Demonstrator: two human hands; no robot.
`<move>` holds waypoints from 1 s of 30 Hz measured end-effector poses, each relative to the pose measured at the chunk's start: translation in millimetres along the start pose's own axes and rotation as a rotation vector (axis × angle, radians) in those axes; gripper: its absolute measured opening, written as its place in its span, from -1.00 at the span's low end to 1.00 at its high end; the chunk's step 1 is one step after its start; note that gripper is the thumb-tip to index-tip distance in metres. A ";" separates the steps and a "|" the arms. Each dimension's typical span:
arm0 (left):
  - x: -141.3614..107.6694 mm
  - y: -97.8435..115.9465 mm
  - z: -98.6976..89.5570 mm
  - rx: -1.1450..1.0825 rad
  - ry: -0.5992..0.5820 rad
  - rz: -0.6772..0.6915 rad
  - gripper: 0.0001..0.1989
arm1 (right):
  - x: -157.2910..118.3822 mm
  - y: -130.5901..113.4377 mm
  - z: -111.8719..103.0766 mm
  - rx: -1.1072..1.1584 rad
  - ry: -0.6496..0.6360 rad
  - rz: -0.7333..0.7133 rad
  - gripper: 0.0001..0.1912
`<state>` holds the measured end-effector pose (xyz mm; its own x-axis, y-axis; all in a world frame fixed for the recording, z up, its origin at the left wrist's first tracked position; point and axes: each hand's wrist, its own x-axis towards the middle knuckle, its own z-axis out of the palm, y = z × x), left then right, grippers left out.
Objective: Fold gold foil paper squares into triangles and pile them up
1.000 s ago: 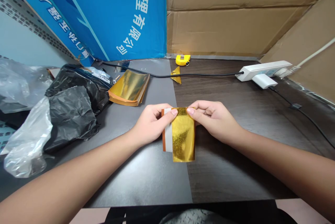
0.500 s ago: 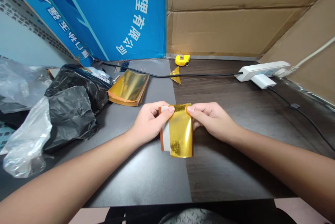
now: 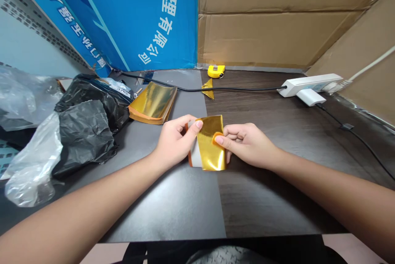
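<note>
Left hand (image 3: pixel 176 141) and right hand (image 3: pixel 248 145) are pinching a gold foil sheet (image 3: pixel 210 144) in their grips over the table (image 3: pixel 173 208), while a foil stack (image 3: pixel 153 103) and black plastic bag (image 3: pixel 84 137) are lying beyond the left hand.

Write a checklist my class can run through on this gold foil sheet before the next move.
1. Left hand holding the gold foil sheet by its left side: ok.
2. Right hand in contact with the sheet's curled orange corner: ok.
3. Corner lying flat: not ok, it is curled over.
4. Foil free of tears: cannot tell, the hands hide part of it.
5. Stack of gold foil sheets apart from the hands: ok.
</note>
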<state>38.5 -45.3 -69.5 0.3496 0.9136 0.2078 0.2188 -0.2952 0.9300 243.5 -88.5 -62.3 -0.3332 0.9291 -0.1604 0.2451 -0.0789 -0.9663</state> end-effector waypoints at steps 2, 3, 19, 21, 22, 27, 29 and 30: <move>1.9 -1.1 -1.0 -0.002 0.043 0.010 -0.54 | 0.4 -0.2 1.0 0.009 -0.053 0.023 -0.47; 2.8 -1.6 -1.3 -0.006 0.055 0.007 -0.55 | 0.4 -0.3 1.5 0.001 -0.065 0.032 -0.47; 6.3 -4.6 -7.9 0.464 0.033 0.052 -0.68 | -5.5 -2.6 0.4 -0.111 -0.045 0.130 -0.18; 7.2 -4.6 -9.5 0.603 -0.032 0.080 -0.70 | -6.4 -2.1 -1.4 -0.300 0.029 0.014 -0.20; 7.7 -5.2 -9.9 0.673 -0.064 0.090 -0.70 | -6.2 -0.6 -2.5 -0.435 0.082 -0.099 -0.34; 9.6 -13.1 -8.7 0.885 -0.167 0.203 -0.69 | 0.2 13.4 -4.0 -0.925 0.197 -0.616 -0.59; 9.8 -16.5 -8.0 0.931 -0.167 0.234 -0.73 | 1.8 18.3 -2.0 -0.995 0.117 -0.636 -0.47; 9.6 -17.6 -7.9 0.949 -0.158 0.243 -0.76 | 2.0 19.9 -0.9 -1.014 0.078 -0.623 -0.43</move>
<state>30.8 -29.1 -81.5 0.5841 0.7710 0.2535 0.7398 -0.6343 0.2246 248.5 -87.9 -81.6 -0.6022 0.7284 0.3268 0.6800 0.6824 -0.2681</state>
